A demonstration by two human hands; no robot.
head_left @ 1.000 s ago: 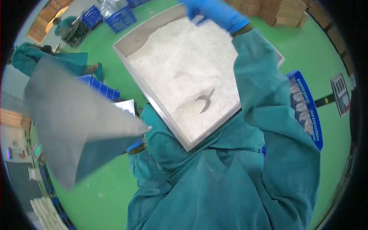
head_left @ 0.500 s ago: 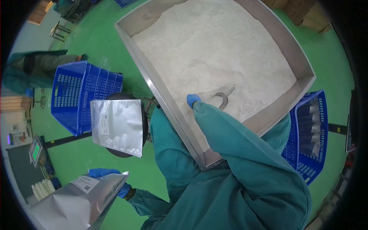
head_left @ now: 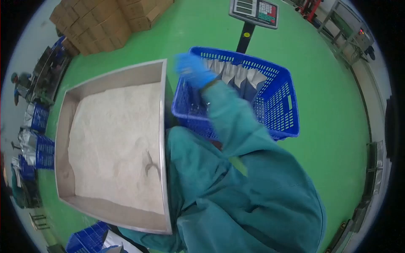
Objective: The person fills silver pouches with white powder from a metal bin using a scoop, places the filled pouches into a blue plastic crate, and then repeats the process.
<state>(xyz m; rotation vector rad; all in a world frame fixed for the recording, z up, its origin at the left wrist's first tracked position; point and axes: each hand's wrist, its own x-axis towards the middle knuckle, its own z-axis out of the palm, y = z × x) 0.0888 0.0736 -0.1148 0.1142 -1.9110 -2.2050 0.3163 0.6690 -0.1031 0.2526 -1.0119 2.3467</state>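
My right hand [head_left: 195, 71], in a blue glove, is over the near left corner of a blue plastic basket [head_left: 290, 101], beside the metal tray's corner. Motion smears its fingers, and no object shows in it. Inside the basket, several silver pouches [head_left: 240, 76] stand in a row. To the left, the wide metal tray [head_left: 164, 126] holds white powder [head_left: 114, 139], with a curved metal tool [head_left: 150, 163] lying on the powder near the right wall. A bit of blue glove, my left hand [head_left: 113, 250], shows at the bottom edge by a silver pouch [head_left: 122, 242]; its fingers are mostly cut off.
A scale display [head_left: 254, 12] on a post rises behind the basket. Cardboard boxes [head_left: 97, 25] are stacked at the back left. Another blue basket [head_left: 86, 238] stands at lower left. People and filled baskets [head_left: 44, 152] line the far left.
The view has swung to the right. My right hand has left the powder and moved over to the basket of pouches. The large pouch in my left hand has mostly gone out of view.
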